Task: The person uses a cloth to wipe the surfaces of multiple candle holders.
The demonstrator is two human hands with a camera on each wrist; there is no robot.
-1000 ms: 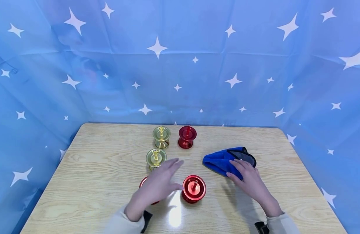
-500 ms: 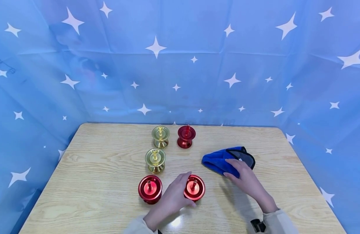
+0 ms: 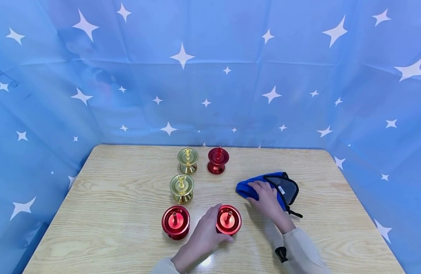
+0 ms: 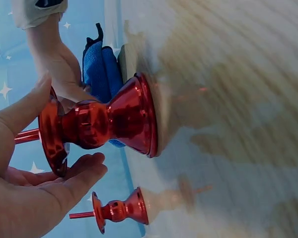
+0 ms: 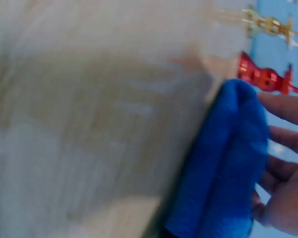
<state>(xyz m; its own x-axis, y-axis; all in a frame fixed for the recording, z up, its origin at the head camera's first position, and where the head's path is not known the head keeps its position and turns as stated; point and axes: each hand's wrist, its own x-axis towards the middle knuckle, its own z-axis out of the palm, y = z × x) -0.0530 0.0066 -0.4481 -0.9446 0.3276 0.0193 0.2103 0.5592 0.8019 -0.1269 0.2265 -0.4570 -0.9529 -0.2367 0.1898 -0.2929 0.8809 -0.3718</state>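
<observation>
In the head view my left hand (image 3: 205,231) holds a shiny red candle holder (image 3: 229,220) at its dish. The left wrist view shows thumb and fingers on opposite sides of the dish rim, below the thin central stem; the holder's flared base (image 4: 136,116) stands on the table. My right hand (image 3: 267,199) lies over a folded blue cloth (image 3: 244,188) with grey lining and black edging. Seen from the right wrist, its loosely bent fingers (image 5: 285,106) touch the cloth's upper side, with no clear grasp.
Left of my left hand stands another red candle holder (image 3: 176,220). Farther back are a gold holder (image 3: 181,186), a second gold one (image 3: 188,158) and a red one (image 3: 218,158). The wooden table (image 3: 121,205) ends at a blue star-patterned curtain (image 3: 210,76).
My left hand has come from above the left-hand holders to the right-hand red holder and now grips its dish. My right hand has shifted left onto the cloth, uncovering its dark edge and loop.
</observation>
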